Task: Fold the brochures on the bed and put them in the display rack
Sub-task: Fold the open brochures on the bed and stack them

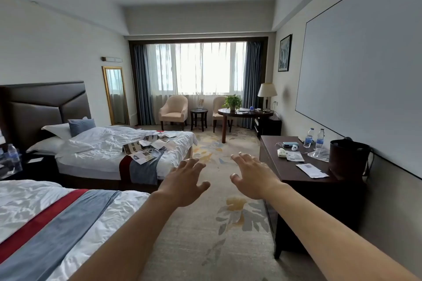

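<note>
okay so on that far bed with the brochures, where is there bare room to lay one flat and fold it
Bare sheet lies between the pillows and the brochures, across the middle of the far bed. The foot end is crowded: brochures overlap the bed runner out to the far edge. Both the left hand and the right hand are open and empty, over the carpet.

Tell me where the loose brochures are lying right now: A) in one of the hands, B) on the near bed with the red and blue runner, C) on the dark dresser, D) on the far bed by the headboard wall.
D: the brochures lie scattered on the far bed, while the left hand and right hand are open and empty.
</note>
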Motion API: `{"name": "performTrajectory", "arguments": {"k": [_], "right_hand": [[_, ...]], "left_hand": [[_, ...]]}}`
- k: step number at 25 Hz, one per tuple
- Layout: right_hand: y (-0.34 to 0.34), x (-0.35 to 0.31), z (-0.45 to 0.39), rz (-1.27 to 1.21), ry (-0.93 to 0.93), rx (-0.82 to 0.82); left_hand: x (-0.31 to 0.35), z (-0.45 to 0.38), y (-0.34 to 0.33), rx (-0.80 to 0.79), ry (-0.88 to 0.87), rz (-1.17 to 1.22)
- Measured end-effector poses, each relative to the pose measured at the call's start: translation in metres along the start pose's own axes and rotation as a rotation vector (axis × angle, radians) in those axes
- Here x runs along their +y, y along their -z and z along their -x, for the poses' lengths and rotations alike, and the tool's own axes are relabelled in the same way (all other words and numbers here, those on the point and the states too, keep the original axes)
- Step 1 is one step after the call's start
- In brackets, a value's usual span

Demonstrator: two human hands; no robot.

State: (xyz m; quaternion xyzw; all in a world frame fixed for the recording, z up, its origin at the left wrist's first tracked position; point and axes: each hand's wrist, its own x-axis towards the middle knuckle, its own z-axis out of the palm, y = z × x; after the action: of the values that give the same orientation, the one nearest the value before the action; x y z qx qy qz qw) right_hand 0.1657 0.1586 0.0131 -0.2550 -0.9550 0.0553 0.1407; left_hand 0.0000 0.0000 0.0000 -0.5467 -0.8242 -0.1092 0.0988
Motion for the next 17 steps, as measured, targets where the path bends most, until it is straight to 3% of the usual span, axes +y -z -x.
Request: {"name": "performTrajectory", "arguments": {"k": [17], "right_hand": [[-0.049, -0.006, -0.08, 0.04, -0.016, 0.014]], "left_hand": [[-0.079, -0.062, -0.035, -0.022, 0.004, 0.084]]}}
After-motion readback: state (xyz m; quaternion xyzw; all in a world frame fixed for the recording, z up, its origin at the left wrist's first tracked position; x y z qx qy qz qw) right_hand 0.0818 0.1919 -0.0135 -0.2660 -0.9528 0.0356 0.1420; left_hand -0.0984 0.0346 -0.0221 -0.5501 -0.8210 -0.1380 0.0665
